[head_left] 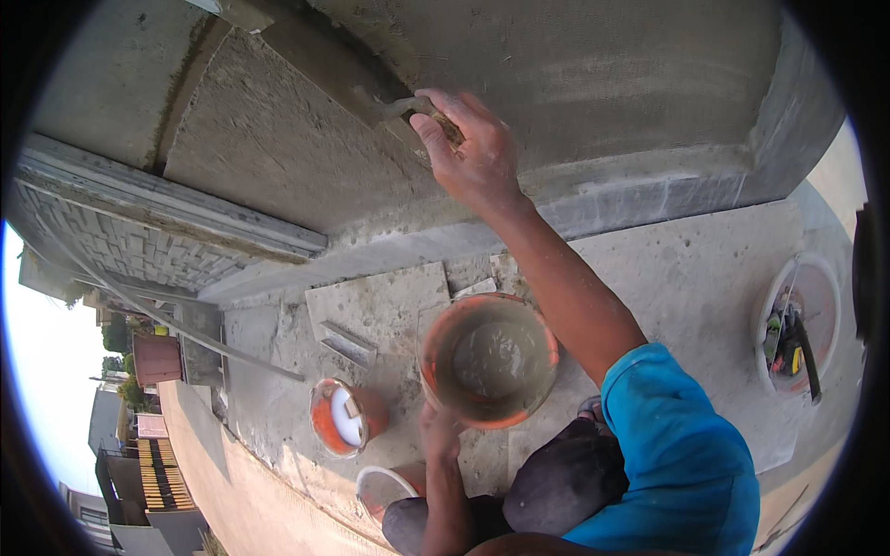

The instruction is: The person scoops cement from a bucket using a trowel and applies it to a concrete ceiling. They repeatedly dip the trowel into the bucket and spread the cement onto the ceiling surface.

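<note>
My right hand (473, 148) is wrapped round the handle of a long plastering trowel (324, 65). Its flat blade lies along the grey plastered wall (593, 74), reaching up and to the left of the hand. Lower down, my left hand (440, 431) grips the near left side of an orange bucket (431, 371), its fingers partly hidden and blurred. Wet grey mortar (496, 361) lies inside that bucket. A rougher, darker plaster patch (278, 130) shows left of the trowel.
A smaller orange bucket (324, 422) with white contents stands left, and a pale bucket (375, 486) is nearer me. At right, a white tub (830, 287) holds tools. A metal channel piece (348, 345) lies on the slab floor; a long pole (204, 338) slants at left.
</note>
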{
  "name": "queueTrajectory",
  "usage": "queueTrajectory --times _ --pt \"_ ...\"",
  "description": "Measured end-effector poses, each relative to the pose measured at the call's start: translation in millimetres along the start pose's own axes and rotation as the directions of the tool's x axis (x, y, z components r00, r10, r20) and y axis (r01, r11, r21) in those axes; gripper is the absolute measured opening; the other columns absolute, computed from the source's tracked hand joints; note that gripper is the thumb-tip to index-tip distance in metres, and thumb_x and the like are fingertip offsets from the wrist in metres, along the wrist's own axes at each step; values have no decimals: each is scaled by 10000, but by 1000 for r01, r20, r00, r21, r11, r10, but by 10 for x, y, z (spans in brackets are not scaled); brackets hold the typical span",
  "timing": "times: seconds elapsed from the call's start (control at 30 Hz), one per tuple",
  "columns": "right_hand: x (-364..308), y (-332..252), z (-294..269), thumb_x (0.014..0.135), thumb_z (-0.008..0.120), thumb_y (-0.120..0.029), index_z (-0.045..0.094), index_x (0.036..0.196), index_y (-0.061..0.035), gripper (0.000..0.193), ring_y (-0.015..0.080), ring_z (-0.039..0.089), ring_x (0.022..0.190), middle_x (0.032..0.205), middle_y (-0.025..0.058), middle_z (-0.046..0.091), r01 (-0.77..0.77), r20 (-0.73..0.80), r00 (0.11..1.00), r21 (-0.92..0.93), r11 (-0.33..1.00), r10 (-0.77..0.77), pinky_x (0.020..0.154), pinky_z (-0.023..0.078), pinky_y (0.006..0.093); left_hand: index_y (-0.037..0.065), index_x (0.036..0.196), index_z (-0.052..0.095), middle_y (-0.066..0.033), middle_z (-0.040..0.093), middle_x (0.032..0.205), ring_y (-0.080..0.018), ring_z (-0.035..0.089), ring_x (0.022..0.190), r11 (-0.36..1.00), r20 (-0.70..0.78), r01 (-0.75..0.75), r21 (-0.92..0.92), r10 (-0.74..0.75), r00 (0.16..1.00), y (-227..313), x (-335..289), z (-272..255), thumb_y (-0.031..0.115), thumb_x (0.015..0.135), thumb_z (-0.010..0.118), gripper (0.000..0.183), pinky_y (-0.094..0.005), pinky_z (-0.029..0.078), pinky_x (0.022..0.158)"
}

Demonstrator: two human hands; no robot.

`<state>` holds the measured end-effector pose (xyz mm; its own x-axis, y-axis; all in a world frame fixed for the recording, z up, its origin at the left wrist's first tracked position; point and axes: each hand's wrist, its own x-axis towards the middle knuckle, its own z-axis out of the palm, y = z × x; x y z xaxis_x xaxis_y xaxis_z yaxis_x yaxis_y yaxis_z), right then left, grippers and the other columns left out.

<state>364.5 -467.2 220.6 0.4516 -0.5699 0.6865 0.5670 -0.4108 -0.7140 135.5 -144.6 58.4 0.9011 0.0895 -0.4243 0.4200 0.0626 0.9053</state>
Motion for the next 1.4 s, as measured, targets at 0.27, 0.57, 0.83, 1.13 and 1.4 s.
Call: queueTrajectory --times 0.27,0.57,0.83,1.13,1.4 --pt "387 -153 202 966 677 -378 701 1200 -67 390 226 682 809 960 105 685 -8 -79 997 -87 996 1 693 545 363 24 1245 617 -77 690 1053 -191 705 837 1000 14 9 -14 -9 1000 2 -42 19 128 952 605 311 -345 620 690" --pt "79 -324 -189 977 671 -360 694 1225 -65 386 203 648 770 962 88 670 -35 132 991 74 997 25 683 530 376 34 1208 616 -72 698 1014 -177 707 817 1000 -29 19 -19 -19 999 75 -77 107 62 917 579 294 -340 621 661" --pt "-1211 -321 -1880 933 615 -326 741 1114 -142 287 284 712 931 965 117 732 -91 696 325 -650 754 640 812 552 422 26 1133 634 -66 701 954 -144 696 769 994 24 74 76 -76 997 365 -76 413 6 874 590 263 -309 629 661" --pt "-2096 -128 -1944 948 572 -310 713 888 -119 245 339 716 751 739 142 700 283 729 78 -670 686 680 685 558 479 -27 1132 664 -78 717 961 -135 688 814 956 158 -120 268 79 984 452 -79 734 22 868 621 272 -278 585 725" --pt "-2192 -74 -1852 947 569 -315 718 912 -113 253 349 711 783 819 143 712 249 740 73 -663 706 669 711 561 477 -17 1427 543 -25 697 1053 -54 618 853 934 200 -96 345 27 979 537 -146 844 -32 844 596 586 -211 500 769"
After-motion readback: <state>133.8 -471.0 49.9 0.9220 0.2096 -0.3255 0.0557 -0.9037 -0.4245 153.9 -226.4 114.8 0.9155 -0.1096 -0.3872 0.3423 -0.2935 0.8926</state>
